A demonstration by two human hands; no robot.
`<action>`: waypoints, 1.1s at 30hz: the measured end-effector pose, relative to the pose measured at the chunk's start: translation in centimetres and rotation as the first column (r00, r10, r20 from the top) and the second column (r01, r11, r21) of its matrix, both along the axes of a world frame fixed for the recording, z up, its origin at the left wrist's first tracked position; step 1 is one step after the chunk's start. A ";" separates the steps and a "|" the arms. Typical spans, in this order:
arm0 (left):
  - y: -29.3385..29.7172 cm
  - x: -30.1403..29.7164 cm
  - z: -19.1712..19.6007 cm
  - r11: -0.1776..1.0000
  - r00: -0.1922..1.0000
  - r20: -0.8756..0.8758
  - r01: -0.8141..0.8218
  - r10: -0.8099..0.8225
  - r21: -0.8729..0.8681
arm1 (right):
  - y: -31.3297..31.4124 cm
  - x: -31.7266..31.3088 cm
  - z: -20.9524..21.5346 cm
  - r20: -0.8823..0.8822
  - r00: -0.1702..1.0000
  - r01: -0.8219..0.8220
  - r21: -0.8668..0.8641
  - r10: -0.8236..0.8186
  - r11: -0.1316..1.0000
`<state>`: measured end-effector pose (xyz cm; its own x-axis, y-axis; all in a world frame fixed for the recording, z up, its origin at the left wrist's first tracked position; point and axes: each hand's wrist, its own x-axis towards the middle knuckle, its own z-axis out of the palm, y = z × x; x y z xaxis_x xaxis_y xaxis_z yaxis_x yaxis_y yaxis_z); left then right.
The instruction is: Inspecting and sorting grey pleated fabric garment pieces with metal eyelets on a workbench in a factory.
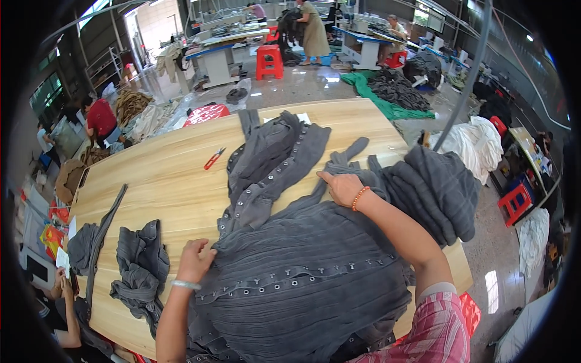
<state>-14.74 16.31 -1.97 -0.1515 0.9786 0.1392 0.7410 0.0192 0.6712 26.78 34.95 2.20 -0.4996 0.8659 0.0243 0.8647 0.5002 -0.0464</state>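
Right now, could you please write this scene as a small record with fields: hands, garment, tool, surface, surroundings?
Left hand: at the left edge of the dark grey garment, grip unclear
Right hand: by grey straps beyond it, grip unclear
Garment: crinkled, with a row of hooks and one of eyelets
Tool: red cutter, lying apart from both hands
Surface: wooden table
Surroundings: grey cloth bundle at right; red stool beyond the table

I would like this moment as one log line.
left hand: at edge of grey garment | right hand: over grey straps | red cutter: on table

Pale left-wrist bangle (186,284), orange beaded bracelet (361,198), pink-red plaid sleeve (440,327)
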 end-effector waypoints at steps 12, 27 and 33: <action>0.7 1.2 -0.4 0.962 0.988 0.151 0.063 -0.023 -0.266 | 5.6 -5.5 10.2 -0.765 0.628 -0.186 -0.327 -0.143 0.927; -2.2 -2.8 -3.2 0.986 0.894 0.437 -0.025 0.095 -0.165 | 8.8 -12.4 9.1 -0.584 0.761 -0.380 -0.049 0.282 0.924; -0.4 4.1 2.6 0.957 0.973 -0.225 0.113 -0.052 0.269 | 4.2 3.7 3.0 -0.030 0.999 -0.032 -0.469 0.020 0.882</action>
